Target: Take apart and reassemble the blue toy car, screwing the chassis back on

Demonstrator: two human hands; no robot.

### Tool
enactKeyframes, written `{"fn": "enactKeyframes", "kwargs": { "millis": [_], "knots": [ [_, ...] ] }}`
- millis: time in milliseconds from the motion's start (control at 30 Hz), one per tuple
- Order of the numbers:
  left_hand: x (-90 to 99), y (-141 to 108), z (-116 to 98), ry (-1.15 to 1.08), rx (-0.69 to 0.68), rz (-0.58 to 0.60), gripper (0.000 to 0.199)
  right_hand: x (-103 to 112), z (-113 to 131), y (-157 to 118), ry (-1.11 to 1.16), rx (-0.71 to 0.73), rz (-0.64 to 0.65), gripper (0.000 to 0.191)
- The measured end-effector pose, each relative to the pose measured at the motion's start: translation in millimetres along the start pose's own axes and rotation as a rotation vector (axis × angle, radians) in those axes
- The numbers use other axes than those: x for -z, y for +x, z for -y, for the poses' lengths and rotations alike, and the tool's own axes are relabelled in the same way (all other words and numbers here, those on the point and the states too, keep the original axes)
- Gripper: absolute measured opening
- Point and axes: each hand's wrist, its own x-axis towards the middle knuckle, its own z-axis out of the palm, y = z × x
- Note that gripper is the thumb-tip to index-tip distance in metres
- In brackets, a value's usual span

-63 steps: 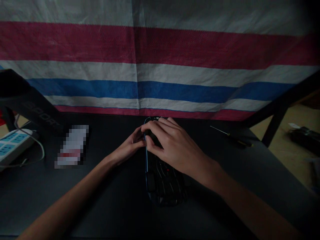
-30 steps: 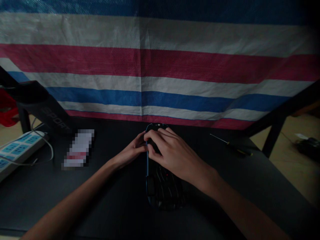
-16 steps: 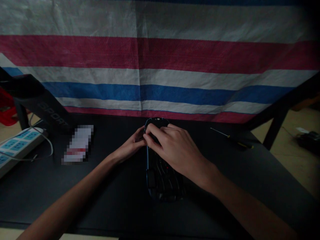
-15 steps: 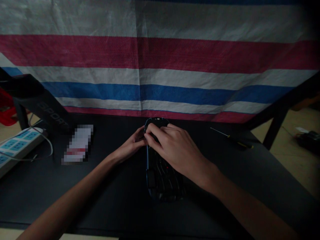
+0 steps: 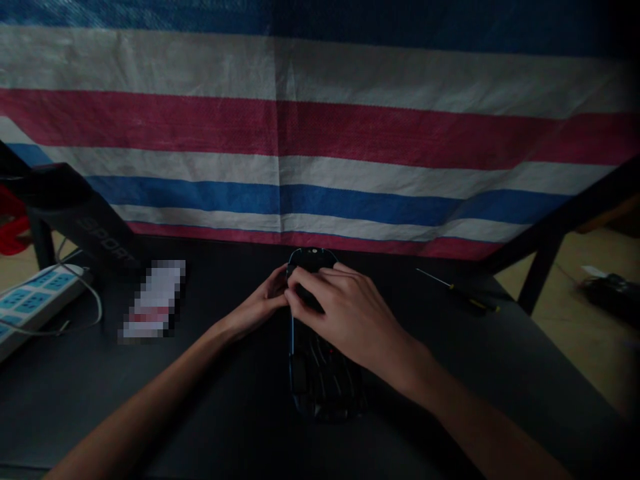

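A long black toy car (image 5: 327,383) with a rounded far end and thin blue edging lies on the dark table, its wires or ridges dimly visible. My left hand (image 5: 260,303) grips the left side of its far half, thumb and fingers against the edge. Over the far half of the car bends my right hand (image 5: 345,303), thumb and index finger pinched together close to the left rim. Whatever is between those fingertips is hidden or too small to make out. The car's underside and right side are mostly covered or too dark.
To the right lies a screwdriver (image 5: 457,293) with a black and yellow handle. A blurred-out phone-shaped item (image 5: 155,297) rests on the left, near a white power strip (image 5: 43,293) with a cable and a dark "SPORT" object (image 5: 100,227). A striped tarp (image 5: 350,133) hangs behind the table (image 5: 225,400).
The camera has tilted up slightly, so everything sits lower in the picture. Both hands stay at the car's far half, with the right fingers shifted only a little.
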Motion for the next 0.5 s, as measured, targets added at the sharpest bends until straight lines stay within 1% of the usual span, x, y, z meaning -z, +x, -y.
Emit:
{"fn": "enactKeyframes", "kwargs": {
  "millis": [67,167,267,367,467,500],
  "knots": [
    [-0.7,0.6,0.0,-0.008,0.003,-0.007,0.075,0.3,-3.0,1.2,0.005,-0.008,0.015,0.016],
    [-2.2,0.6,-0.6,-0.025,-0.003,-0.006,0.073,0.5,-7.9,3.2,0.072,0.045,0.029,0.013],
    [-2.6,-0.2,-2.1,-0.029,-0.008,0.015,0.071,0.3,-11.3,4.7,0.077,0.019,0.044,0.013],
    [-2.4,-0.7,-3.6,-0.014,0.014,0.004,0.075,0.9,-14.2,5.0,0.095,0.011,0.078,0.017],
    [-3.2,-0.4,-5.0,0.004,0.026,-0.022,0.079,2.2,-17.1,4.7,0.126,0.026,0.087,0.026],
    [-3.7,-0.2,-5.5,0.008,0.029,-0.020,0.081,2.5,-17.8,4.7,0.114,0.009,0.086,0.024]
  ]
}}
